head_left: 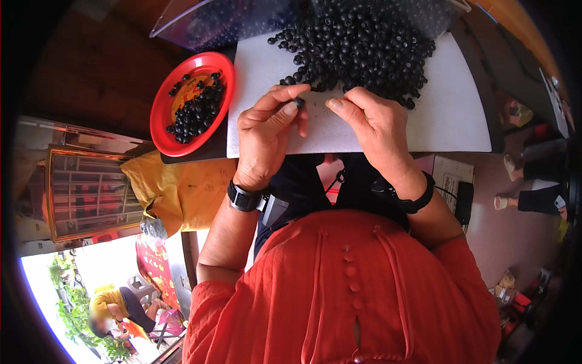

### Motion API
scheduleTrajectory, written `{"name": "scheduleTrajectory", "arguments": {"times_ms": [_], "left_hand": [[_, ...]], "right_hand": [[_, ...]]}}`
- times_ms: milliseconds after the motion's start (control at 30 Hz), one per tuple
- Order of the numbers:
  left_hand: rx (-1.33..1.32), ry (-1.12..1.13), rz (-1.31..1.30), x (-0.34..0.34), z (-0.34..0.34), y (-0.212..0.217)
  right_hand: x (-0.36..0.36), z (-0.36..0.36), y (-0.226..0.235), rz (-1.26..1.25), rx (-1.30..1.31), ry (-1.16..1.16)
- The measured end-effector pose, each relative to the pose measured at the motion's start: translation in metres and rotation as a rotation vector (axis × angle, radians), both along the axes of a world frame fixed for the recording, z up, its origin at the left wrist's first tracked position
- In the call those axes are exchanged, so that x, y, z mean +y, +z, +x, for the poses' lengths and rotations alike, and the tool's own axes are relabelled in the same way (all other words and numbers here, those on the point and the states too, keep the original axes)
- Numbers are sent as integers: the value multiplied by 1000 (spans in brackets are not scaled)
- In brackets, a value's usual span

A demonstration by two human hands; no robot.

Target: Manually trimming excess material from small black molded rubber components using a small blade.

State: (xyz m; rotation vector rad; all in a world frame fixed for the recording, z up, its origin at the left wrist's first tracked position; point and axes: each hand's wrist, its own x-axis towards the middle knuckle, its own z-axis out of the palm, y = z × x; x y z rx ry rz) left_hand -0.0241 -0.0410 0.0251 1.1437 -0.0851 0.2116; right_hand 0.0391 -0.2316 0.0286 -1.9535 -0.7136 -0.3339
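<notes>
Over the front part of a white board [451,115] my left hand [267,130] pinches a small round black bead-like piece [299,102] between thumb and fingers. To its right my right hand [381,124] is closed, thumb pressed to forefinger; whatever may be in that pinch is hidden or too small to name. The two hands are apart, with a short gap between their fingertips. Just beyond them spreads a heap of the same round black pieces [364,57], some showing a hole or pale ring. More black pieces [197,118] lie in a red plate [159,115] left of my left hand.
Clear plastic walls [200,27] rise around the far side of the heap. A yellow bag [182,194] is below the plate. At lower left a person in yellow [112,306] bends over outside. Another person's legs [536,200] show at right, near a white box [451,176].
</notes>
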Motion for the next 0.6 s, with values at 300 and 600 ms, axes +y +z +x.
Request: {"name": "scheduleTrajectory", "arguments": {"times_ms": [300,600], "left_hand": [[-13,4,15,-1,-2,0],[-3,-9,-8,1,0,-3]], "right_hand": [[1,-1,-3,-7,-8,4],[1,2,-4,5,-70,11]]}}
